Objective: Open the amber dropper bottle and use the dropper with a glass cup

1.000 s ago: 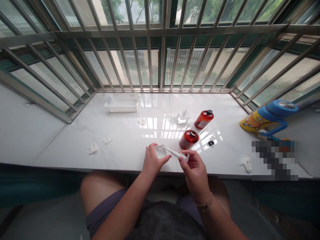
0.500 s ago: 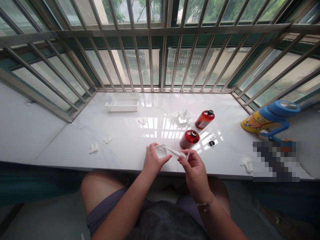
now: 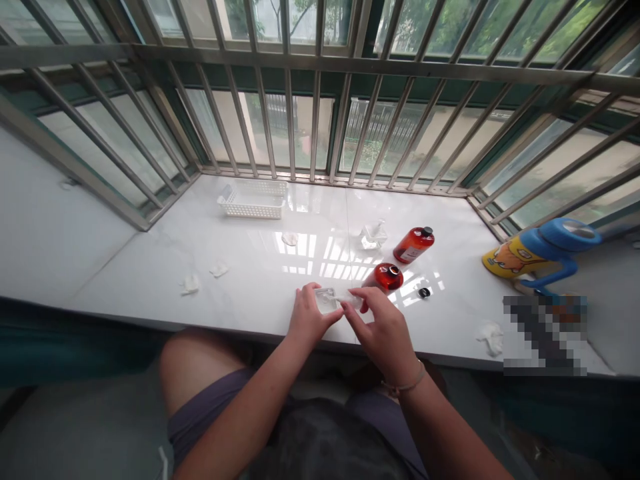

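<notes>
My left hand [image 3: 307, 315] is closed around a small clear square bottle [image 3: 327, 305], its thumb along the near side. My right hand [image 3: 383, 320] pinches a slim whitish pump head with a thin tube [image 3: 344, 298]. The tube points left, its tip over the bottle; whether it is inside I cannot tell. Just behind my right hand stands an open red bottle [image 3: 385, 275]. Its small black cap [image 3: 424, 293] lies to the right. A second red bottle [image 3: 414, 245], with a black cap on, stands farther back beside a clear square pump bottle [image 3: 373, 235].
A white perforated basket [image 3: 254, 208] stands at the back left. Crumpled white tissues [image 3: 190, 285] lie scattered on the white counter [image 3: 260, 267]. At the right are a blue-and-yellow flask [image 3: 540, 248], another crumpled tissue [image 3: 491, 338] and a blurred-out patch. Metal window bars rise behind.
My right hand has moved slightly up and left, its fingers shifting forward along the pump head. The tube now reaches farther over the square bottle. The camera view has tilted a little.
</notes>
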Motion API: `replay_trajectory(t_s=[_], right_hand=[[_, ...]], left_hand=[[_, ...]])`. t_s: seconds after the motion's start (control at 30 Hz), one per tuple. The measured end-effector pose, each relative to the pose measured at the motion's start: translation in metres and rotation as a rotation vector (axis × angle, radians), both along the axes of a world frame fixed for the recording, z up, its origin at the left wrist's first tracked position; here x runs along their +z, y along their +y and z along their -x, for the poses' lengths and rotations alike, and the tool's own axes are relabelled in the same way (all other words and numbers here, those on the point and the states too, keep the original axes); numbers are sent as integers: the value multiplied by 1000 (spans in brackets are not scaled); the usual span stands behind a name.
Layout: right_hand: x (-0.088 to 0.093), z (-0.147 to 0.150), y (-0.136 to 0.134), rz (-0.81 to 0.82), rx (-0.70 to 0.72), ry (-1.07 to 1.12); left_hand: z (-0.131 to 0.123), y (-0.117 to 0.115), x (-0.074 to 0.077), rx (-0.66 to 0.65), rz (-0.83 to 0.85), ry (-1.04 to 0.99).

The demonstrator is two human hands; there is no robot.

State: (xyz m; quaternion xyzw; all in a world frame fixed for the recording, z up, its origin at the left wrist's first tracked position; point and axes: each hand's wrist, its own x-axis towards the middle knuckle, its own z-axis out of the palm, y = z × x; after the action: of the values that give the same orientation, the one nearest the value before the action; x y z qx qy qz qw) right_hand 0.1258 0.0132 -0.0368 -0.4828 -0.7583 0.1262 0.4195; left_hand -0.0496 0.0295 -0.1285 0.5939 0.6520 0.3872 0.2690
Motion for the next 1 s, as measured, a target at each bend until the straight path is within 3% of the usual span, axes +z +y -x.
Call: replay_trajectory(t_s=[0.33,0.53,0.77,1.0], right_hand=[[10,9,13,-63,9,-100],[5,8,18,33,1,-139],[15,12,16,165,14,-66],[15,15,10,193,-8,-5]], left_hand=[[-1,-1,0,-2,-10,3],[-1,0,0,-8,-6,12],[-1,0,0,-13,3,13],[-1,1,-4,-17,-14,11]])
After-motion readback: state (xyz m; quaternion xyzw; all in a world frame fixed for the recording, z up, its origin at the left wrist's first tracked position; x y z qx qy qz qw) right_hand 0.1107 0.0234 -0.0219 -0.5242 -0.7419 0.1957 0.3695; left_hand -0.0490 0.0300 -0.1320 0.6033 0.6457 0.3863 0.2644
